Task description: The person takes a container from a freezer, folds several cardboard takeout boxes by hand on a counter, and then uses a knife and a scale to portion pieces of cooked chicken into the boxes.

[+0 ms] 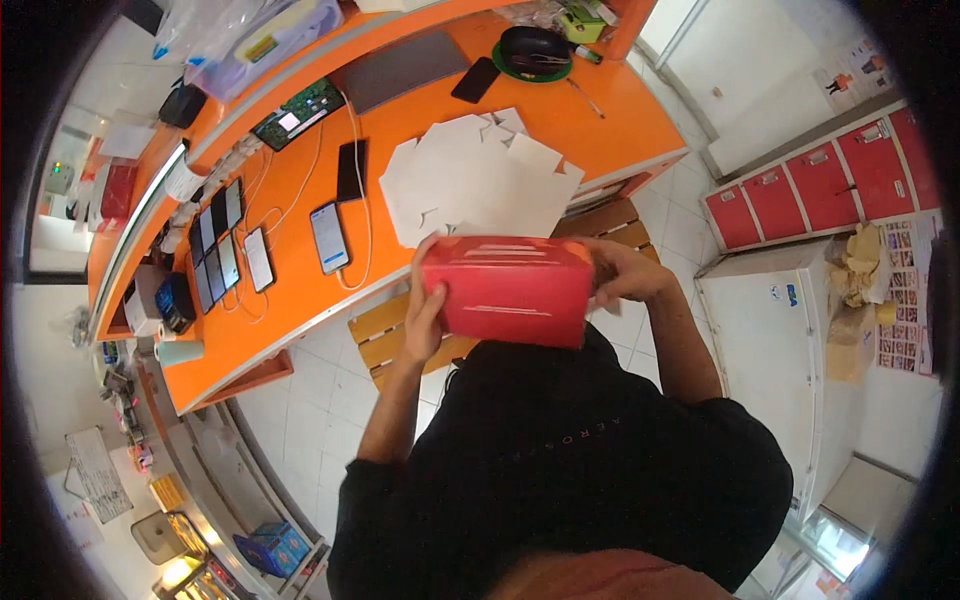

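Observation:
A red cardboard box [510, 289] with white lines printed across it is held up in front of my chest. My left hand [426, 315] grips its left end, thumb on the near face and fingers behind. At the right end, my right hand [628, 271] has its fingers bent against the box's side; a small pale edge shows under them, too blurred to name. Just beyond the box, flat white die-cut cardboard blanks [472, 176] lie stacked on the orange desk [292, 289].
Several smartphones [330, 236] and charging cables lie on the desk's left half. A tablet [298, 114] leans at the back. A dark bowl [534, 51] sits on a green plate [510, 69] at the far right. Slatted wooden seating [375, 326] stands under the front edge.

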`<control>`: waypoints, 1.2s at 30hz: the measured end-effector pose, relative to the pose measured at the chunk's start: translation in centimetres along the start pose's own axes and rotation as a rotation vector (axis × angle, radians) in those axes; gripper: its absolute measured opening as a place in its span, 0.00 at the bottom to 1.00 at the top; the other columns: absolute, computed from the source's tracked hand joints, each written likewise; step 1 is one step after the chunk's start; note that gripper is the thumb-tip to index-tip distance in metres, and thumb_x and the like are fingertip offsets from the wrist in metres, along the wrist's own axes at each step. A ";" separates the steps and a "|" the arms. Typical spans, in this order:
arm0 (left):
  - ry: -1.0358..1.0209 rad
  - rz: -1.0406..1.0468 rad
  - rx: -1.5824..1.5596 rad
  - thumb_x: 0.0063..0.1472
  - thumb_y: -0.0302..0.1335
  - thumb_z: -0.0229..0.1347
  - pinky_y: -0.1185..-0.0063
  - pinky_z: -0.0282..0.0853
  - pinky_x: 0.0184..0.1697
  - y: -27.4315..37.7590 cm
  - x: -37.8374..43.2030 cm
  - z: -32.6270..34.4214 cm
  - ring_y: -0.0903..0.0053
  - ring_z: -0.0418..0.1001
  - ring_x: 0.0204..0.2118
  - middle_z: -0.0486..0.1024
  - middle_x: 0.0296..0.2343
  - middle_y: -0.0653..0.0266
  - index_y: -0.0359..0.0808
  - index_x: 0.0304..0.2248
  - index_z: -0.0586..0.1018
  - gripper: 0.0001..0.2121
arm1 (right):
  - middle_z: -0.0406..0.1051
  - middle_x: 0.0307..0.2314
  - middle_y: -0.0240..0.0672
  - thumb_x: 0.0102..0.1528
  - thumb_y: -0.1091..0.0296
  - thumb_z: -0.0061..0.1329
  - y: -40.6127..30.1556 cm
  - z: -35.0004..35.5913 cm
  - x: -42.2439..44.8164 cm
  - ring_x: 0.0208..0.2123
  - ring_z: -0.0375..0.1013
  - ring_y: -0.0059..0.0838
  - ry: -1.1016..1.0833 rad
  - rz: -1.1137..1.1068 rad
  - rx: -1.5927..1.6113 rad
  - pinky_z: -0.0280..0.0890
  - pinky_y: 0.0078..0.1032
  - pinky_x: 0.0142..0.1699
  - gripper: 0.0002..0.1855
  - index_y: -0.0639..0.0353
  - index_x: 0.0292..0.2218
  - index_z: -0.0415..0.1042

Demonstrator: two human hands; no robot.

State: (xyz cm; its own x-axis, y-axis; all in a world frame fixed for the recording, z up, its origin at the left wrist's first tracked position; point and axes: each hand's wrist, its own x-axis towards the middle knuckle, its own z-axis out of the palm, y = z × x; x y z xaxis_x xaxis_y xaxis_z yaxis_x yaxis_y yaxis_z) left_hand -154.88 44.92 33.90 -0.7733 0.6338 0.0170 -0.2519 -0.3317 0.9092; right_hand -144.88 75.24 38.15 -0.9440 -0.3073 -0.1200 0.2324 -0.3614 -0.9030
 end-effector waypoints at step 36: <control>0.406 0.302 0.475 0.67 0.36 0.49 0.66 0.64 0.58 -9.4 8.5 5.6 0.62 0.69 0.55 0.72 0.49 0.52 0.31 0.50 0.74 0.19 | 0.72 0.44 0.45 0.59 0.74 0.49 0.9 -6.0 14.9 0.50 0.71 0.31 0.331 -0.340 -0.575 0.69 0.24 0.47 0.20 0.65 0.52 0.66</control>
State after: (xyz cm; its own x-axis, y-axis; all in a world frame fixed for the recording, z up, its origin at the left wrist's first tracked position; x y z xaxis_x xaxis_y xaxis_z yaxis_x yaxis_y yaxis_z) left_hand -155.81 57.35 27.87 -0.9491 0.2199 0.2256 0.2195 -0.0520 0.9742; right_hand -160.12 75.63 33.02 -0.9842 0.0530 0.1687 -0.1587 0.1561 -0.9749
